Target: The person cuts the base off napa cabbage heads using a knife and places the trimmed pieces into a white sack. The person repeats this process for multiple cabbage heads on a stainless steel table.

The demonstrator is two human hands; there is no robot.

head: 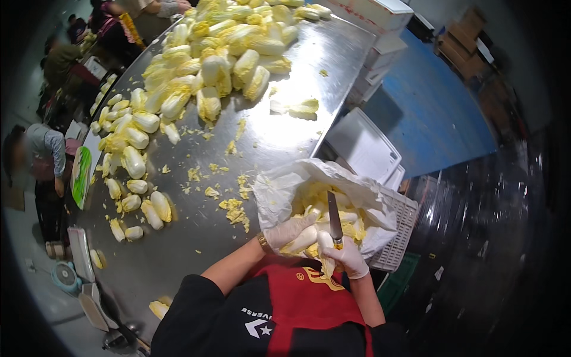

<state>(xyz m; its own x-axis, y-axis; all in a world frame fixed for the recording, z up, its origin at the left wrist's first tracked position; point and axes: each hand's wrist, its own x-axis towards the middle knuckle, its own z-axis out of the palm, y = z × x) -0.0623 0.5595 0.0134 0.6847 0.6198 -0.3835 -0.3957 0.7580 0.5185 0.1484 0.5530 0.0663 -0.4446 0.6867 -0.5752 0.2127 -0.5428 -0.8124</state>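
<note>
Both my hands are gloved and close together over a white plastic-lined crate. My left hand (290,230) is closed around a napa cabbage (303,239) at the liner's near edge. In my right hand (350,259) are a knife (334,218) with a yellow handle, its blade pointing away from me, and a slim napa cabbage (325,245). Yellow leaves and pale cabbage pieces (352,217) fill the white liner (285,187) beyond my hands. On the steel table (214,156) to the left lies a large heap of napa cabbages (241,40).
Leaf scraps (235,212) are strewn over the table. A white plastic crate (397,223) holds the liner, with a green crate (403,279) beside it. White foam boxes (379,49) stand along the table's far right side. Several people work beyond the table at the left.
</note>
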